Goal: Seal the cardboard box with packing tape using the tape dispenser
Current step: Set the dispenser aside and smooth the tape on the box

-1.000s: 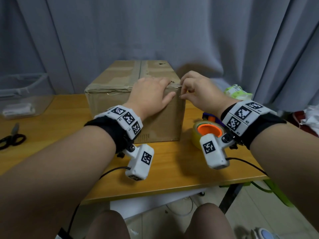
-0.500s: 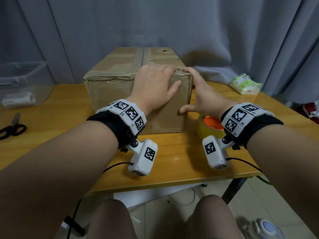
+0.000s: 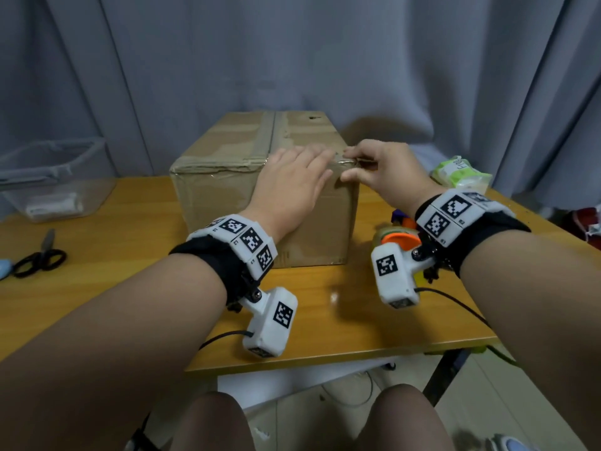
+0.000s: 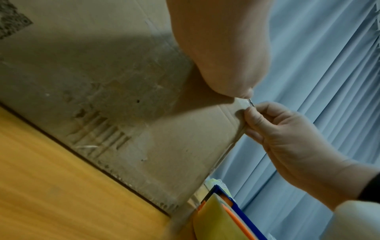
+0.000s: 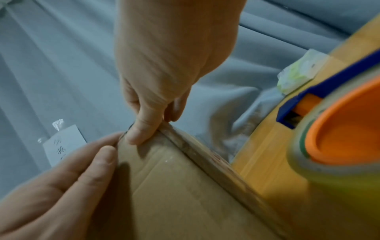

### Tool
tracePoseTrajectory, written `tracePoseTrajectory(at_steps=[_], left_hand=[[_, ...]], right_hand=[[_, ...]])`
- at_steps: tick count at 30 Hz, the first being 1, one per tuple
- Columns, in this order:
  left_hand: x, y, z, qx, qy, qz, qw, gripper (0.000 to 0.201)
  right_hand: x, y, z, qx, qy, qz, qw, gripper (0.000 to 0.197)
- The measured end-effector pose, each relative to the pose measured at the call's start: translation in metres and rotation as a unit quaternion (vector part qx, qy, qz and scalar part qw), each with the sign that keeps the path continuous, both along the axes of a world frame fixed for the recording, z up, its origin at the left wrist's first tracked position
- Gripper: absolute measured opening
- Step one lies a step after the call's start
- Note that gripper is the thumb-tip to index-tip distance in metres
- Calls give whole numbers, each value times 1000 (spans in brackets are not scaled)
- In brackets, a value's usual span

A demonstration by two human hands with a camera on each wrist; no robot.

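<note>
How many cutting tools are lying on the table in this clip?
1: black-handled scissors at the table's far left edge. The tape dispenser right of the cardboard box likely has a blade, hidden here.

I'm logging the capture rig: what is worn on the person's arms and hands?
Both hands are bare. The left wrist and right wrist each carry a black strap topped with white blocks bearing black square-patterned markers. A white camera housing with its own marker and a black cable hangs below each.

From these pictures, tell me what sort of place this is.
Probably a home room used for packing, not a warehouse: grey curtains hang behind a small wooden table holding a cardboard box, scissors and a tissue pack.
</note>
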State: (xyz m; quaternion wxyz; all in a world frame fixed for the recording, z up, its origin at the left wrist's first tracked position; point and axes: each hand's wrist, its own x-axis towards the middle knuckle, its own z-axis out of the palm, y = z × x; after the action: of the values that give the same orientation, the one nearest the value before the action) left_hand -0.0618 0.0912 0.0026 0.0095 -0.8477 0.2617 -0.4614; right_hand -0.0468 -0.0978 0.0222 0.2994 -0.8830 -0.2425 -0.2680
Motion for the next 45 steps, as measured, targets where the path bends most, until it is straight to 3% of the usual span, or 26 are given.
tracePoseTrajectory(at_steps=[3, 6, 10, 12, 16, 18, 20, 23, 25, 27, 31, 35, 40, 43, 45], left_hand=[[8, -5, 6, 32, -37, 25, 998, 33], [15, -14, 4, 49, -59, 37, 996, 33], [17, -12, -15, 60, -80, 55, 993, 44], [14, -3, -22, 86, -79, 67, 991, 57], [1, 23, -30, 158, -35, 118, 980, 96], [-8, 36, -25, 133, 10, 145, 980, 108], [-15, 51, -13, 74, 67, 132, 986, 101], [-19, 80, 6, -2, 65, 106, 992, 61], [-19, 102, 10, -60, 76, 116, 988, 48], [-20, 121, 9, -116, 97, 126, 981, 43], [-27, 136, 7, -231, 152, 26, 961, 37], [-39, 138, 7, -268, 165, 11, 949, 35], [-53, 131, -1, -238, 108, 15, 965, 33], [-60, 110, -1, -190, 46, -36, 980, 27], [-65, 103, 5, -191, 58, -85, 976, 28]], right_hand=[[2, 6, -12, 105, -35, 26, 993, 26], [0, 13, -25, 81, -88, 28, 992, 27], [-6, 23, -40, 55, -42, -11, 998, 38], [-11, 23, -40, 22, -14, -21, 999, 50], [-18, 6, -35, -119, 50, -30, 991, 112], [-20, -1, -33, -165, 60, -29, 984, 126], [-21, -2, -30, -145, 55, -28, 987, 116], [-20, 4, -22, -53, 15, -35, 998, 66], [-19, 13, -17, 1, -12, -50, 999, 33], [-20, 23, -15, 60, -30, -61, 996, 19], [-25, 33, -18, 116, -33, -65, 991, 19], [-26, 35, -22, 136, -19, -66, 988, 17], [-20, 41, -19, 173, 22, -122, 977, 26], [-9, 48, -9, 163, 92, -172, 967, 39], [-9, 63, -3, 173, 164, -167, 957, 48]])
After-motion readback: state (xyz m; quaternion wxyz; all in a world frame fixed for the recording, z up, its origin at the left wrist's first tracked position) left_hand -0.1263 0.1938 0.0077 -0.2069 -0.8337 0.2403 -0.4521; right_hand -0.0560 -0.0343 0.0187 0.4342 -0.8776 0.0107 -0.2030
